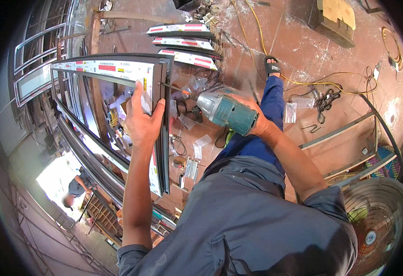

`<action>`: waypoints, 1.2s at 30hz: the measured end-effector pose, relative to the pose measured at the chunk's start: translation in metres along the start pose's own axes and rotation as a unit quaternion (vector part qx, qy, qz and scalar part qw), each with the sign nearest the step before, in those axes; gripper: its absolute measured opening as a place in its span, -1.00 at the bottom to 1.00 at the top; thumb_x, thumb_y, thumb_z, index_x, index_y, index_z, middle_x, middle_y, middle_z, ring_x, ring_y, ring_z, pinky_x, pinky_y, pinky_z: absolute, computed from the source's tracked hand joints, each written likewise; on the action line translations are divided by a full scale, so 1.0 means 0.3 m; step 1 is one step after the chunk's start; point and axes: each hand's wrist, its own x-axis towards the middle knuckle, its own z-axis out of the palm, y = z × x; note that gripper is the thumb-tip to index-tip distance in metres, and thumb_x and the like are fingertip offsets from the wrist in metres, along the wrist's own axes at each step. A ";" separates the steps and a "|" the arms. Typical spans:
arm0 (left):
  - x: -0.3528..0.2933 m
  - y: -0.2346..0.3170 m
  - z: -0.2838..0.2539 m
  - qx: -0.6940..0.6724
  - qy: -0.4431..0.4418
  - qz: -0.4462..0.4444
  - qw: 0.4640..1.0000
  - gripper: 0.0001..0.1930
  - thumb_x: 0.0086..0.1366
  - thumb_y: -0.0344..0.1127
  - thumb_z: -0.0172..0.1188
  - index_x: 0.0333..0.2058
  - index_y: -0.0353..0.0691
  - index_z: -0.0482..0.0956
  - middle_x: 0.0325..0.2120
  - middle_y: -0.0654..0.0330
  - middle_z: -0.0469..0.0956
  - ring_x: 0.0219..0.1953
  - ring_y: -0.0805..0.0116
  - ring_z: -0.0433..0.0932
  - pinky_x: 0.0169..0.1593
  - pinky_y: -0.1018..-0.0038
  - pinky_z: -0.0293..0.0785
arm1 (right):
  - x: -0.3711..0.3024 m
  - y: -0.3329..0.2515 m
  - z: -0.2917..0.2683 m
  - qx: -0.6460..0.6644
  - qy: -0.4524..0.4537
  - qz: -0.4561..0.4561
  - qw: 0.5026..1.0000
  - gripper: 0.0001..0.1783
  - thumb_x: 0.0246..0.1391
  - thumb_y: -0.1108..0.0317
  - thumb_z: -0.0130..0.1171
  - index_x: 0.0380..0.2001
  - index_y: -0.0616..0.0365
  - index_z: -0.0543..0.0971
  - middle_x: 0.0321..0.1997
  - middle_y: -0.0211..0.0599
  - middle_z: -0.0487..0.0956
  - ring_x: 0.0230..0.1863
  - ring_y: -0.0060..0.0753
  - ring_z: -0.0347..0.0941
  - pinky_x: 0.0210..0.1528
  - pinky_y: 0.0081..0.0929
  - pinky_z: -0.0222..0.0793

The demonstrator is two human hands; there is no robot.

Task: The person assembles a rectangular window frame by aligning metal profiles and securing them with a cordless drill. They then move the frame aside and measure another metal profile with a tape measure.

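My left hand grips the upright bar of a dark metal window frame covered in white protective film, just below its top corner. My right hand holds a teal power drill level. Its bit touches the outer edge of the same frame bar near the corner. The frame's top rail runs left from that corner.
Several cut frame profiles lie on the reddish floor beyond. A yellow cable, black cords and small plastic bags are scattered right. A floor fan stands lower right. Another person crouches far lower left.
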 end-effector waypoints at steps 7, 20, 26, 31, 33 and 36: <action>0.005 0.005 0.009 -0.012 0.010 0.021 1.000 -0.19 0.22 -0.27 0.52 0.39 -0.30 0.37 0.21 -0.18 0.56 0.21 -0.07 0.60 0.24 0.18 0.52 | -0.039 0.053 0.095 0.107 0.040 0.026 0.993 -0.27 -0.06 0.28 0.50 0.20 0.33 0.55 0.12 0.03 0.66 0.09 -0.05 0.64 0.24 -0.26 0.48; 0.009 0.003 0.018 -0.014 0.014 0.031 0.999 -0.19 0.23 -0.30 0.51 0.40 -0.35 0.36 0.23 -0.19 0.54 0.23 0.01 0.58 0.28 0.23 0.49 | -0.035 0.062 0.091 0.050 -0.009 -0.009 0.999 -0.43 0.05 0.36 0.42 0.16 0.22 0.57 0.15 -0.04 0.65 0.09 -0.01 0.63 0.27 -0.21 0.51; 0.004 -0.003 0.006 -0.001 0.000 0.015 1.000 -0.18 0.24 -0.28 0.52 0.40 -0.34 0.36 0.25 -0.18 0.52 0.23 0.02 0.58 0.27 0.23 0.50 | 0.126 -0.114 -0.117 -0.063 -0.084 0.005 0.995 -0.29 -0.05 0.14 0.48 0.22 0.02 0.59 0.06 -0.11 0.69 0.01 -0.07 0.67 0.16 -0.29 0.51; 0.015 -0.028 0.031 0.019 0.038 0.071 0.997 -0.17 0.17 -0.25 0.55 0.38 -0.30 0.39 0.05 -0.16 0.63 0.04 -0.11 0.67 0.09 0.16 0.60 | 0.197 -0.186 -0.162 -0.393 -0.127 0.003 0.911 -0.34 -0.09 0.22 0.41 0.19 -0.05 0.60 0.02 -0.12 0.70 0.04 0.02 0.65 0.08 -0.14 0.55; 0.015 -0.023 0.032 0.015 0.035 0.064 0.997 -0.17 0.17 -0.26 0.55 0.38 -0.29 0.39 0.05 -0.16 0.63 0.04 -0.12 0.67 0.09 0.16 0.60 | 0.189 -0.176 -0.153 -0.347 -0.117 0.020 0.930 -0.39 -0.04 0.28 0.35 0.18 -0.07 0.60 0.06 -0.13 0.70 0.08 0.05 0.64 0.09 -0.10 0.56; 0.014 -0.019 0.030 0.006 0.033 0.058 0.998 -0.17 0.17 -0.28 0.55 0.39 -0.29 0.38 0.05 -0.17 0.63 0.04 -0.12 0.67 0.10 0.16 0.59 | 0.095 -0.118 -0.070 -0.165 -0.063 0.028 0.984 -0.42 0.07 0.34 0.31 0.23 -0.05 0.58 0.15 -0.12 0.67 0.10 0.07 0.63 0.18 -0.12 0.54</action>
